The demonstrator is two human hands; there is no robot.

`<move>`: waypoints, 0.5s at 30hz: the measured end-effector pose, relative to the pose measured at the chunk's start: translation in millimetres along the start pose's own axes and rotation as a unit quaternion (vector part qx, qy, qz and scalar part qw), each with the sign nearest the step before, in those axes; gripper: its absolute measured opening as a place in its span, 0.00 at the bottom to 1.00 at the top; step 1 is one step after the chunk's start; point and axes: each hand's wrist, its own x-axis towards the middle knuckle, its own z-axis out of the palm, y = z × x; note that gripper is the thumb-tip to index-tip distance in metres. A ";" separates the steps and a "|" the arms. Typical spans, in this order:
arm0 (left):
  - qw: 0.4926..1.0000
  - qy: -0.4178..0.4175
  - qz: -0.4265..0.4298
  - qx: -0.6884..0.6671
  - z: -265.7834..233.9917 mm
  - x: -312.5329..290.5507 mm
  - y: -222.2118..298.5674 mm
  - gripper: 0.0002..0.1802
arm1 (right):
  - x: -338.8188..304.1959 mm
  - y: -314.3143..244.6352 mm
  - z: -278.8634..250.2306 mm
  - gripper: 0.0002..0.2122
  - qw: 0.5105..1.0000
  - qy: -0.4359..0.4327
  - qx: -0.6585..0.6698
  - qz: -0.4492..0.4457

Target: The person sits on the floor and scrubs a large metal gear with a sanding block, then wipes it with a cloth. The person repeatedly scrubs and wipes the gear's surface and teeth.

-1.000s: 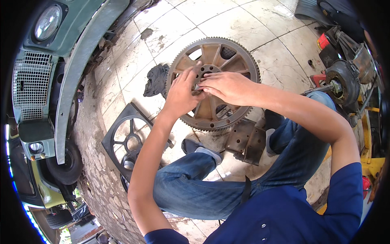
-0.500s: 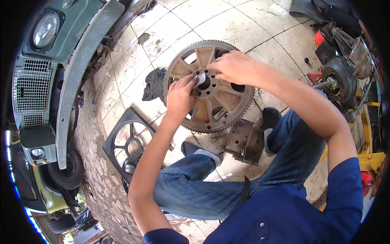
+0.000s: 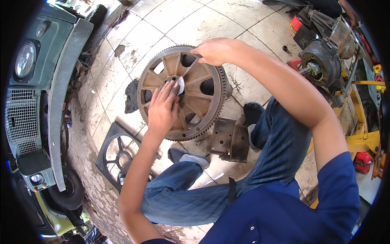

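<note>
Left hand: thin pale-grey sheet is pinched;
Right hand: round brown metal wheel beneath is gripped;
Slipped grip: right hand could be nicked

I see bright light glaring white off the floor tiles beyond the right grip; outer edges curve into black.

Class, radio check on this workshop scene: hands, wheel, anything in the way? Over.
Left hand with pale scrap at middle of toothed wheel; right hand at far rim. Wheel broad face up. Metal bracket beside near rim, not across it.
</note>
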 end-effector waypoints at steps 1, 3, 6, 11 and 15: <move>1.000 -0.001 0.008 -0.008 4.3 0.6 8.8 0.22 | 1.4 -1.0 -0.6 0.22 1.000 -0.005 -0.009 -0.003; 0.999 -0.006 0.026 -0.025 15.5 1.4 30.0 0.23 | 3.4 -0.7 -0.1 0.22 1.000 -0.014 -0.024 -0.007; 0.997 -0.020 0.040 -0.069 31.7 -2.8 71.9 0.25 | 6.7 -0.6 -8.2 0.22 0.999 -0.036 -0.019 -0.006; 0.998 -0.014 0.043 -0.046 39.0 5.7 90.0 0.26 | 3.2 -0.7 -13.5 0.22 0.999 -0.012 -0.003 -0.031; 0.994 -0.056 0.085 -0.048 38.2 9.0 109.8 0.27 | 2.1 6.1 -19.1 0.21 0.999 0.027 0.009 -0.038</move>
